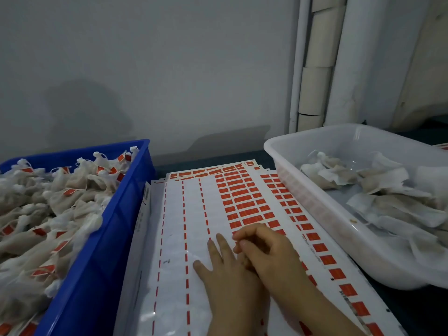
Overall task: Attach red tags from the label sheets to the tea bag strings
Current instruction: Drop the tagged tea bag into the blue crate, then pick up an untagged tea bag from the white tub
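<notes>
Left hand (225,280) is lying flat on the top label sheet (174,226), nearest the cam, its fingers (214,251) straight & slightly spread, pressing down on the bare white part where tags look already peeled off. Right hand (269,251) is overlapping it from the right w/ fingers curled, thumb & index fingertips (242,243) closing together at the near edge of the red tags (242,200). Can't tell whether a tag is actually pinched btwn them or only being picked at. Sheets are sitting stacked in the middle, btwn the blue crate (101,238) on the left, which is holding tagged tea bags (48,202), and the white tub (315,202) on the right, which is holding untagged tea bags (388,202). Strings in the tub are too thin to make out. Handling, as a guess: tags are looking paper-thin, near weightless & floppy, prob. sticky-backed, so lifting one by a corner w/ a nail and peeling low is seeming safest. Glossy backing is likely sliding unless the flat hand is pinning it. Bags are looking soft, light & easy to tear, so gripping at the gathered neck or string, not the pouch, is making more sense.
</notes>
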The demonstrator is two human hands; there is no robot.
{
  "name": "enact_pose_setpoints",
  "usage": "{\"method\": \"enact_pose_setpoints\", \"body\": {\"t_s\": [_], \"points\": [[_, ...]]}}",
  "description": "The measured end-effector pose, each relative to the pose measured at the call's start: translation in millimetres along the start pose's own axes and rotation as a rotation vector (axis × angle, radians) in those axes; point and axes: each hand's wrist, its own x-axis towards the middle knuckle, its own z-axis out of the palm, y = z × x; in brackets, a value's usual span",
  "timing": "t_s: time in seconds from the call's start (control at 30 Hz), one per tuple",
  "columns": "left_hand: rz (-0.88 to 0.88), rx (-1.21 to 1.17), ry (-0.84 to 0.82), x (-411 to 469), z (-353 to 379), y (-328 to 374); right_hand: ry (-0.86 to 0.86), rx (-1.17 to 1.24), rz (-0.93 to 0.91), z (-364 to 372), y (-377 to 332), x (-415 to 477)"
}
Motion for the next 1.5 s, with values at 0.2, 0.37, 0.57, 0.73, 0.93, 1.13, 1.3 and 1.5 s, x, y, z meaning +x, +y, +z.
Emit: {"method": "enact_pose_setpoints", "body": {"t_s": [0.2,0.37,0.57,0.73,0.93,1.13,1.3,1.5], "points": [[-0.048,-0.020,0.041,1.6,-0.6,2.7,0.019,-0.083,-0.168,-62.8,-50.6,-13.2],[-0.030,-0.021,0.050,-0.2,0.8,1.2,0.083,-0.337,-0.095,-137.4,-68.3,-1.9],[-0.007,-0.006,0.076,-0.5,6.2,5.9,-0.025,-0.906,0.274,-199.1,-22.4,27.4],[-0.015,-0.007,0.093,-1.5,8.2,4.8,-0.318,-1.195,0.578,-203.8,-5.0,12.5],[-0.004,-0.016,0.114,-3.9,5.5,3.6,-0.379,-1.414,0.634,-199.6,-5.1,6.1],[0.008,-0.031,0.119,-4.9,2.8,2.9,-0.486,-1.333,0.578,-192.6,-6.0,8.8],[0.013,-0.028,0.114,-6.4,2.1,2.0,-0.541,-1.302,0.537,-188.9,-5.2,10.1],[0.010,-0.030,0.113,-7.1,1.8,2.0,-0.542,-1.133,0.498,-189.4,-6.1,10.9]]}}
